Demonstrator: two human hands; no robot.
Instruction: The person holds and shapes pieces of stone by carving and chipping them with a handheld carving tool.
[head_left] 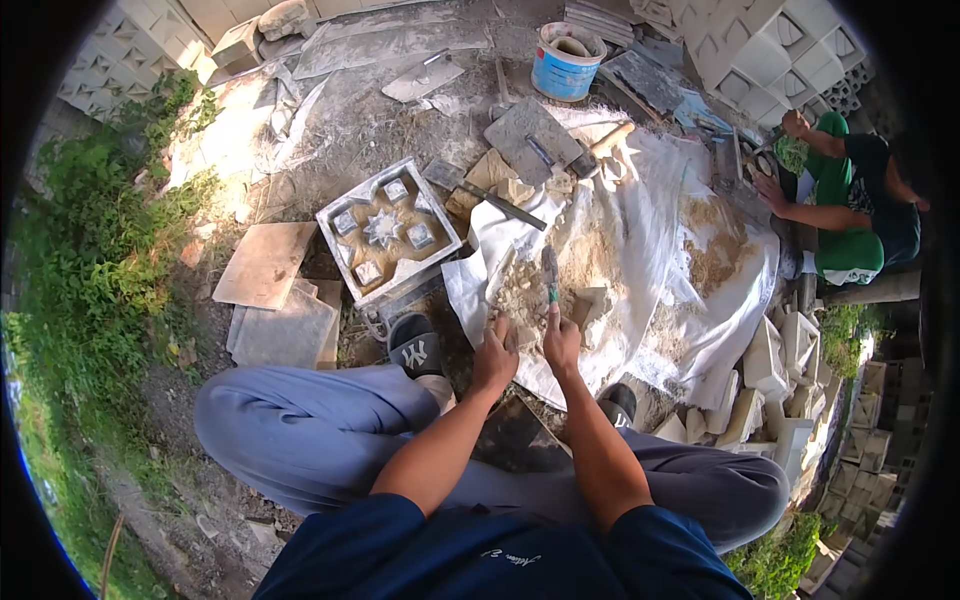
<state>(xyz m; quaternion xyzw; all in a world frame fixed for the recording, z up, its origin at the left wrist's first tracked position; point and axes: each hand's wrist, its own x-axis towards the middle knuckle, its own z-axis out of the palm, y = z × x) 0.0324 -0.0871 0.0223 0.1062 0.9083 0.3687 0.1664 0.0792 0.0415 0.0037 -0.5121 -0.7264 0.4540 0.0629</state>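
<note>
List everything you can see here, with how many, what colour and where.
mould: one, grey, left of sheet
sheet: one, white, centre
crumbly material: heap, tan, on sheet
green-handled tool: one, right hand
bucket: one, blue-white, top
slabs: several, tan and grey, left
blocks: many, off-white, right
plants: many, green, far left
other person: one, dark top, green trousers, right
sandals: two, black, near sheet
left hand: one, bare, centre
right hand: one, bare, beside it

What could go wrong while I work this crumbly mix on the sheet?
Your bare left hand is right by the crumbly mix, which might scrape or irritate skin. The narrow tool in your right hand could snag the wrinkled white sheet and spill some mix.
</note>
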